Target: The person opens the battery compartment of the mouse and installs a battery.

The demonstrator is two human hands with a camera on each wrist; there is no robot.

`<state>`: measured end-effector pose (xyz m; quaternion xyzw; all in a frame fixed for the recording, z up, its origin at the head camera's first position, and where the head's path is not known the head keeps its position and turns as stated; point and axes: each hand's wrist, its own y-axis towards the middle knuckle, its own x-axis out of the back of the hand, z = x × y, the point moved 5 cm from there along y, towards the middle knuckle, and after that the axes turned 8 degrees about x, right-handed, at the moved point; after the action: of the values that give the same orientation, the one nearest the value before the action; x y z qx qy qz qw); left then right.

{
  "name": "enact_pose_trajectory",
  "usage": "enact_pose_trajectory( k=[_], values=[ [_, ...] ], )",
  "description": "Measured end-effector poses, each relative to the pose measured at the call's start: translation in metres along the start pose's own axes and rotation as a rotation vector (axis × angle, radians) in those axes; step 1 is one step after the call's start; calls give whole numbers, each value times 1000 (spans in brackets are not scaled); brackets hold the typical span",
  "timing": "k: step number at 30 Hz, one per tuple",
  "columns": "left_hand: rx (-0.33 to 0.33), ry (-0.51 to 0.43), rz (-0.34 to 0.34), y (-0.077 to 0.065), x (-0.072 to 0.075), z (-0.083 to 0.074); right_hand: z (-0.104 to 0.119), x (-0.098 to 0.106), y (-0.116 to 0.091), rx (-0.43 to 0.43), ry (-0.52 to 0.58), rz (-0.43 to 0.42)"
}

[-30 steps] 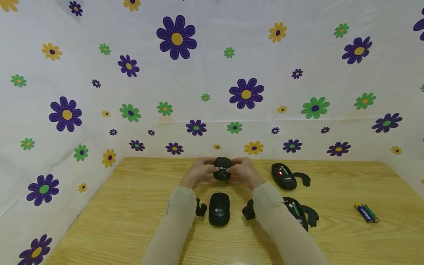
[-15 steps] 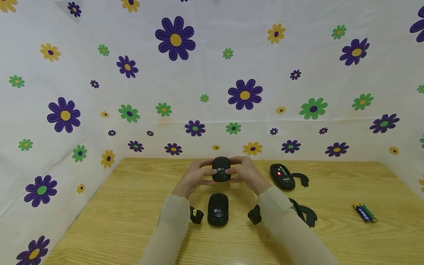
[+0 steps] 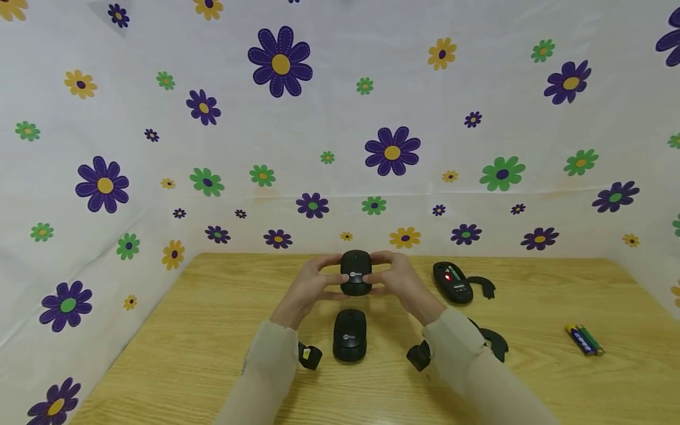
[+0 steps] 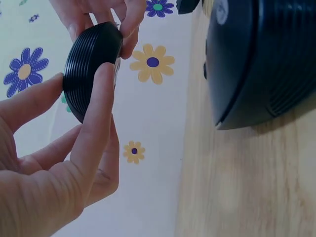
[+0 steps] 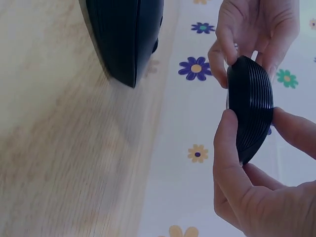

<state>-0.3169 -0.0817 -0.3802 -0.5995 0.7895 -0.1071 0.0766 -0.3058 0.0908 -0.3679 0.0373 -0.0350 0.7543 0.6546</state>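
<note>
A black computer mouse [image 3: 355, 264] is held up between both hands above the back of the table, its top facing the head camera. My left hand [image 3: 310, 286] grips its left side, thumb on the near face and fingers behind. On the opposite side my right hand [image 3: 399, 283] pinches it the same way. In the left wrist view the ribbed end of the held mouse [image 4: 84, 66] shows between fingertips; the right wrist view shows the ribbed mouse [image 5: 252, 103] from the other side. A second black mouse [image 3: 349, 336] lies on the table below, between the forearms.
At the right an upturned mouse [image 3: 453, 283] with a red light lies beside its detached cover [image 3: 482, 287]. Nearer, another cover [image 3: 496, 343] shows past my right sleeve, which hides most of its mouse. Batteries [image 3: 584, 340] lie far right. A flowered cloth [image 3: 340, 118] hangs behind the table [image 3: 212, 354].
Both hands keep hold of the mouse and tilt its top further toward the head camera. The wrists and forearms have spread apart, uncovering more of the table around the second mouse.
</note>
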Motion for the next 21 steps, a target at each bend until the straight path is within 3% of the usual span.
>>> enact_pose_trajectory(
  k=[21],
  values=[
    [-87, -31, 49, -40, -13, -2, 12, 2, -37, 116, 10, 22]
  ],
)
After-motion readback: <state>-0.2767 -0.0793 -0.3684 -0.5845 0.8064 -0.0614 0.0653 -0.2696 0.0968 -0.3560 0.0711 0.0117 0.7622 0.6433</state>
